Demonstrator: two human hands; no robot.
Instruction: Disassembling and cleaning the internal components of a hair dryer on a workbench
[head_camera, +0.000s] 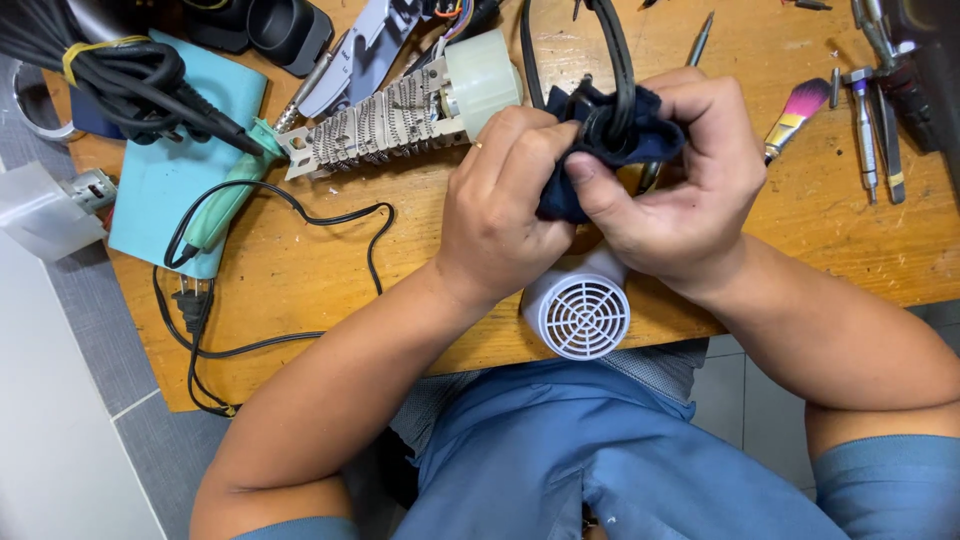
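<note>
We saw both hands meet at upper centre of the frame over the wooden bench (300, 270). The left hand (500, 215) was curled closed, thumb and fingers pinching a dark blue cloth (600, 140). The right hand (690, 190) was closed too, its fingers wrapped round the same cloth and its thumb pressed on the cloth's lower fold. The cloth was bunched around a black cable (612, 60) that ran up out of the top edge. Just below the hands, at the bench's near edge, sat a white round grille housing (580, 315), partly hidden by the wrists.

Left of the hands lay a heating element (385, 125) with coiled wire, touching a whitish plastic cylinder (482, 75) at its right end. Farther left we noted a teal mat (150, 190), a green-handled soldering iron (225, 195) on it, and its black cord (300, 215) looping across the bench to a plug (190, 300). A bundled black cable (120, 65) sat in the upper left corner. At right were a brush with pink bristles (795, 115) and several screwdrivers (865, 130), well apart from the hands.
</note>
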